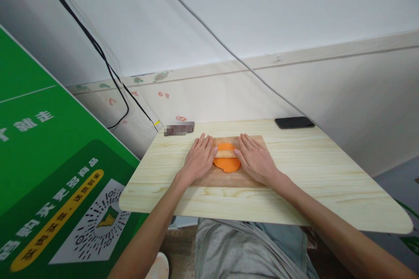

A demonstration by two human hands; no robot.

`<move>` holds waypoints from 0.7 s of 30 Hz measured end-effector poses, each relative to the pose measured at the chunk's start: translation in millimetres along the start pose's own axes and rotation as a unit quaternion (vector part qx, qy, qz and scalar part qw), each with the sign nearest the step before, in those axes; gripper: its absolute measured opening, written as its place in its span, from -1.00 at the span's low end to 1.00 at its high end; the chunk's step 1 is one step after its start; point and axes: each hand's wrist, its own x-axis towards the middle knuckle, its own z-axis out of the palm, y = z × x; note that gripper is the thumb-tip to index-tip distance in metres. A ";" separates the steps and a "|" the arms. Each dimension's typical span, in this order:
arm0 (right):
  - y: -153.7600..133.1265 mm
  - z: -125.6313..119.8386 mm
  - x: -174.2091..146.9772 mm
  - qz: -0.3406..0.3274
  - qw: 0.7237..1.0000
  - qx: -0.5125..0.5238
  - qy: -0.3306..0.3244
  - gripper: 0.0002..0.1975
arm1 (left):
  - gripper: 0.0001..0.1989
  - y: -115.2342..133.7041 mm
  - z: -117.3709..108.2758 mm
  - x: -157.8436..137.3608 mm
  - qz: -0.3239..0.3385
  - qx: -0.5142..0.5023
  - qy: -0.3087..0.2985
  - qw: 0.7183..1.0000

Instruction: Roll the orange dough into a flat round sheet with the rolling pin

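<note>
Left hand (199,158), right hand (255,157) outstretched on rolling pin (225,154), orange dough (228,166), pale wood-grain table (314,170) beside white wall (278,8)

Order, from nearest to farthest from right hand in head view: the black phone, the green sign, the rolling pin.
1. Rolling pin: partly under the right hand.
2. Black phone: back edge of the table, right side.
3. Green sign: left of the table.

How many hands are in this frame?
2: the left hand over the left end of the rolling pin, the right hand over its right end; no others show.
</note>
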 end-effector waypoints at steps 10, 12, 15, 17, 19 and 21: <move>-14.2 -4.5 -43.3 -0.032 0.999 0.022 0.035 -0.32 | -0.40 21.2 -12.6 -42.5 0.012 -0.010 0.026 1.000; -17.1 -6.6 -49.6 -0.038 0.998 0.025 0.036 -0.32 | -0.40 23.7 -16.9 -47.8 0.015 -0.011 0.027 0.999; -22.6 -9.8 -58.2 -0.040 0.998 0.028 0.046 -0.33 | -0.41 25.9 -22.9 -54.7 0.023 -0.021 0.021 0.999; -27.0 -10.9 -64.2 -0.041 0.997 0.029 0.055 -0.31 | -0.41 27.2 -25.9 -60.0 0.026 -0.029 0.013 0.999; -31.5 -11.0 -70.2 -0.040 0.997 0.030 0.062 -0.27 | -0.41 28.4 -27.7 -65.2 0.025 -0.036 0.010 0.999; -35.2 -10.6 -74.9 -0.036 0.997 0.032 0.067 -0.24 | -0.41 29.0 -27.8 -68.9 0.022 -0.043 0.012 0.999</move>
